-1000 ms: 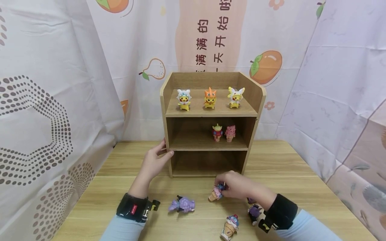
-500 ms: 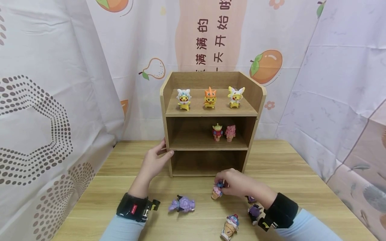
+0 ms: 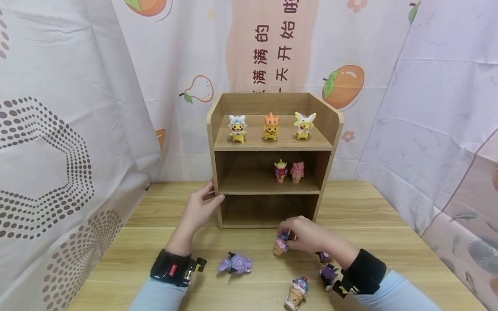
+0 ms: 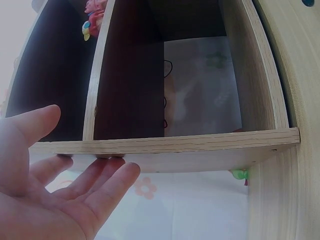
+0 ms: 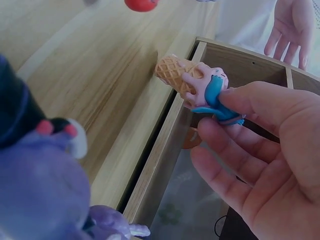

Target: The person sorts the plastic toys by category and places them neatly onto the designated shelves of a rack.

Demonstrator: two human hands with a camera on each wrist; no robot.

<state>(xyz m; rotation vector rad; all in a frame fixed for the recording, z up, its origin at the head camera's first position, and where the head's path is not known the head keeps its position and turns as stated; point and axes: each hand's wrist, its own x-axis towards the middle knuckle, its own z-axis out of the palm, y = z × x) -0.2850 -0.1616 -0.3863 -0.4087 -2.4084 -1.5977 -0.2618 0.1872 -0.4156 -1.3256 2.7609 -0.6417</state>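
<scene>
Head view: right hand is pinching a cone figurine before the shelf. Left hand, fingers extended, is touching the shelf's side

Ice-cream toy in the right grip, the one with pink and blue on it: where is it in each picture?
Head view: the ice-cream toy is low, slightly right of the middle.
Left wrist view: not in it.
Right wrist view: slightly right of and above the middle.
Shared landmark: the wooden shelf.
</scene>
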